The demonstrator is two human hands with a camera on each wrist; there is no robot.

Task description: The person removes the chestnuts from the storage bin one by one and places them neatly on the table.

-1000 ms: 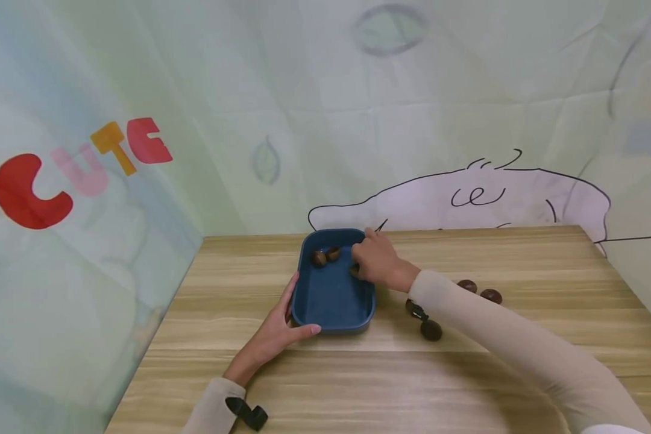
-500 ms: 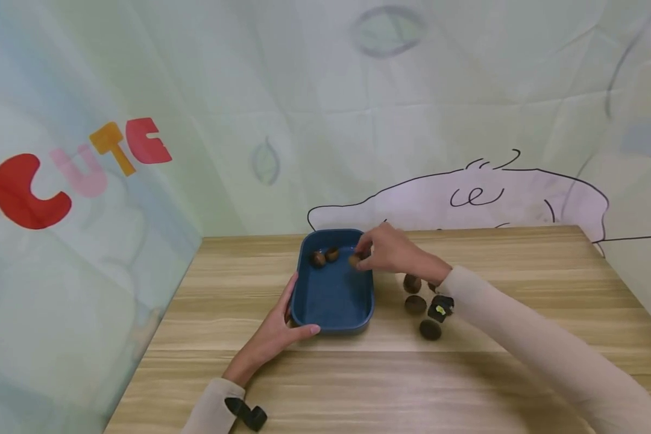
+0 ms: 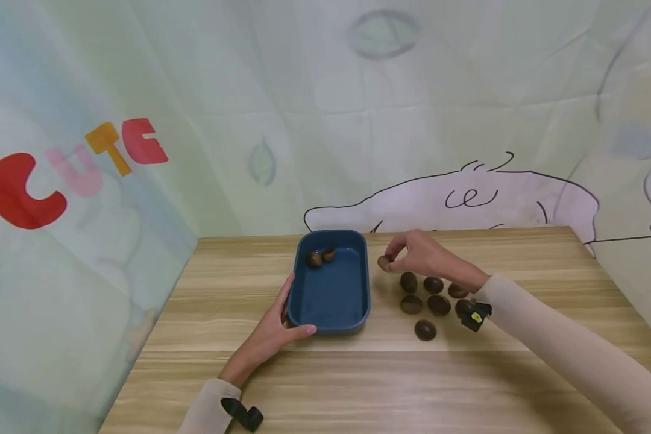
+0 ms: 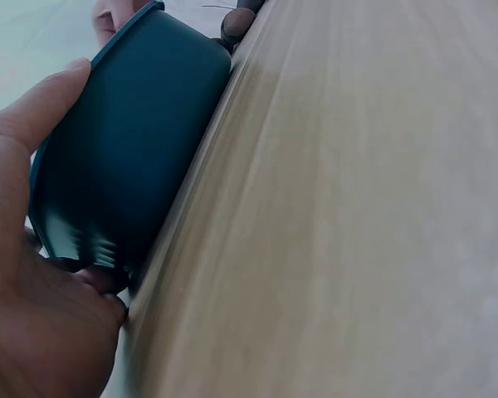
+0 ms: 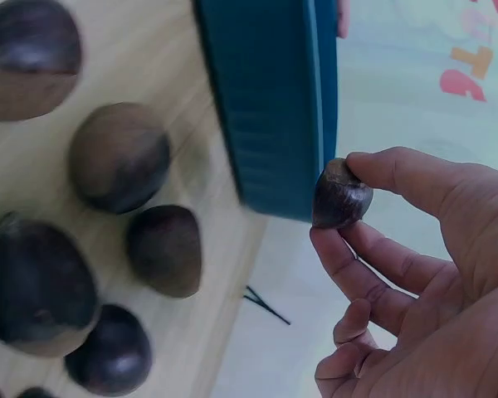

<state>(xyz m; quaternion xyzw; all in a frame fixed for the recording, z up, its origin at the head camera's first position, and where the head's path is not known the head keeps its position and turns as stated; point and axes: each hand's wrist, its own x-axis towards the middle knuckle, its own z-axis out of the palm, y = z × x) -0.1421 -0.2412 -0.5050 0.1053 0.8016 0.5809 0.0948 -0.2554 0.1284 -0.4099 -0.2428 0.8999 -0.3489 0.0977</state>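
Observation:
My left hand [image 3: 268,334] grips the near left corner of a deep blue tray [image 3: 330,298], thumb at the front rim and fingers along its left side. In the left wrist view several of those fingers curl at the tray's lower edge. Two chestnuts [image 3: 314,260] lie together at the far left inside it. Just right of the tray, above the table, my right hand [image 3: 425,256] pinches a brown chestnut [image 5: 342,195] between thumb and fingertips. The other right fingers are bent loosely. Beneath and near that hand, several dark chestnuts [image 3: 439,305] rest in loose rows on the wood.
The wood-grain table [image 3: 325,386] ends at the back against a printed cloth [image 3: 325,120]. More cloth with coloured letters [image 3: 29,190] hangs on the left. One chestnut [image 3: 425,330] sits nearer the front than the others.
My right hand has lifted away from over the tray's right side and moved right, carrying the chestnut past the rim. The left hand, the tray and its two chestnuts have stayed put.

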